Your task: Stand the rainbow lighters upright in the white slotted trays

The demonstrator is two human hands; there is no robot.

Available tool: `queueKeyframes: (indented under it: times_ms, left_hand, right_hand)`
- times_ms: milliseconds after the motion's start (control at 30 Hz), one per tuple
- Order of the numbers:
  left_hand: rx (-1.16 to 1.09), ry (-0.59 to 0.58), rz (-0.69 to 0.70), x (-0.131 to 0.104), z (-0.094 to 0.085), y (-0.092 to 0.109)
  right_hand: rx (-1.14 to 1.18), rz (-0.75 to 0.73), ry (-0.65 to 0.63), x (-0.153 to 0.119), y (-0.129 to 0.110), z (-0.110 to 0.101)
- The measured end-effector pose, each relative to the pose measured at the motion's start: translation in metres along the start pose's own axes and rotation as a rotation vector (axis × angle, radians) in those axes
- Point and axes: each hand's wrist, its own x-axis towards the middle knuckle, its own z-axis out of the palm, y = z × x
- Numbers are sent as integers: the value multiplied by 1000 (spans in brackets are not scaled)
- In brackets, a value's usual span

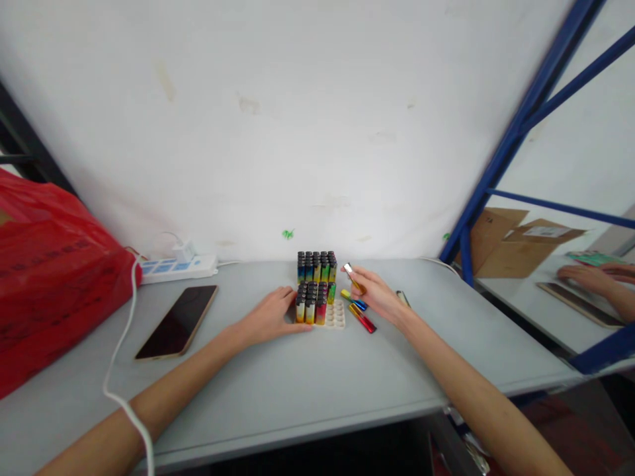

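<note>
Black-topped lighters stand in rows in a white tray [340, 323], whose front right holes are vacant. Behind it stands another block of lighters [316, 268]. My left hand [272, 316] rests at the left side of the tray, thumb along its front edge, fingers apart. Between the fingers of my right hand [370, 291] is a lighter [354, 277] with a silvery end and a golden body, held tilted just right of the rows. A blue and yellow lighter [354, 300] and a red and yellow lighter [362, 318] lie on the table below that hand.
A phone [177, 322] and a white power strip [179, 268] lie to the left, with a white cable and a red bag [59, 271] beside them. Blue shelf posts [496, 155] rise at the right; past them are a cardboard box [516, 243] and another person's hands [592, 277].
</note>
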Motion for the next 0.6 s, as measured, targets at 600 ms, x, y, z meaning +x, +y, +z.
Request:
queueKeyframes:
  times_ms: [600]
  left_hand:
    - [-16,19,-5,0,2,-2]
  right_hand:
    - [-219,28,80,-1,16,20]
